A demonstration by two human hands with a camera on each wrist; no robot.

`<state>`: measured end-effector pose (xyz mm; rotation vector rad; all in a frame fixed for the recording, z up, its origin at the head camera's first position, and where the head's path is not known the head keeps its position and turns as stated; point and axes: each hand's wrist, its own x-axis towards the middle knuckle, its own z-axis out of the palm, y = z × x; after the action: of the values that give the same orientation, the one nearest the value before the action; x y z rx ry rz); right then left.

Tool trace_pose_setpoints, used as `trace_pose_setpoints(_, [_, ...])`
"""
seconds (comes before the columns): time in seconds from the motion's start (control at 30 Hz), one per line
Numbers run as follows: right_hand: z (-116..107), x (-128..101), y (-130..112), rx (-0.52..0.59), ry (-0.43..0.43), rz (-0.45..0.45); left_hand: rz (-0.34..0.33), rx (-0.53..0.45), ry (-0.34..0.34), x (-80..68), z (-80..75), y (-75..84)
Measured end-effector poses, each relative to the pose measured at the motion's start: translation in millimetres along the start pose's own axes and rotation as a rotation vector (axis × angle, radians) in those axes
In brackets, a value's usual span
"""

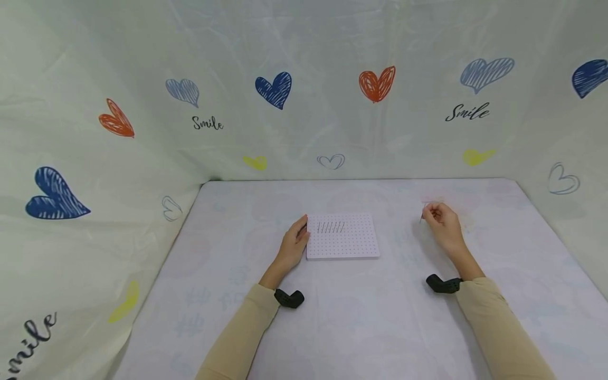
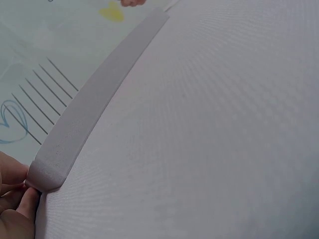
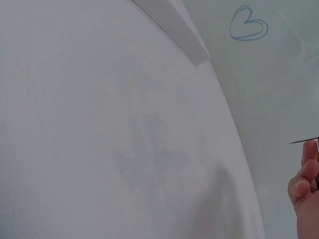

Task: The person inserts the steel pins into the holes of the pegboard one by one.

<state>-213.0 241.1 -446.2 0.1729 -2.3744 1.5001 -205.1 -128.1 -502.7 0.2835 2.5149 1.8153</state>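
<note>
One pegboard point(image 1: 343, 243), six pins point(image 1: 331, 227) upright (thin); left hand point(image 1: 295, 244) steadies edge, fingers flat; right hand point(image 1: 440, 220) pinches seventh pin point(image 1: 421, 217); pale table point(image 1: 361, 316), heart-print curtain point(image 1: 275, 89).

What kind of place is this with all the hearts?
Probably a small craft or test booth: a covered table walled in by a heart-printed sheet, with a dotted white board holding thin pins.
</note>
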Motion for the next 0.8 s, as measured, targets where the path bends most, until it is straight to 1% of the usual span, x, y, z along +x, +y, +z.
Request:
trace_pose_setpoints(0.13, [4.7,-2.1,-13.3,0.012,-0.004,-0.004,0.0,-0.001,-0.001,-0.4,0.2,-1.0])
trace_pose_setpoints(0.4, [19.3,-1.1,-21.1,0.068,-0.08,-0.03,0.014,0.017,0.005,0.1,0.4,-2.9])
trace_pose_setpoints(0.6, [36.8,-2.0,-33.9,0.074,-0.148,-0.029,0.005,0.014,0.003,1.5,0.2,-3.2])
trace_pose_setpoints(0.77, [53.7,-2.7,-42.9,0.115,-0.199,-0.039,0.018,0.015,0.007,2.5,0.4,-5.8])
trace_pose_setpoints(0.8, [57.1,-2.8,-44.2,0.118,-0.205,-0.043,0.014,0.012,0.013,0.5,0.7,-0.3])
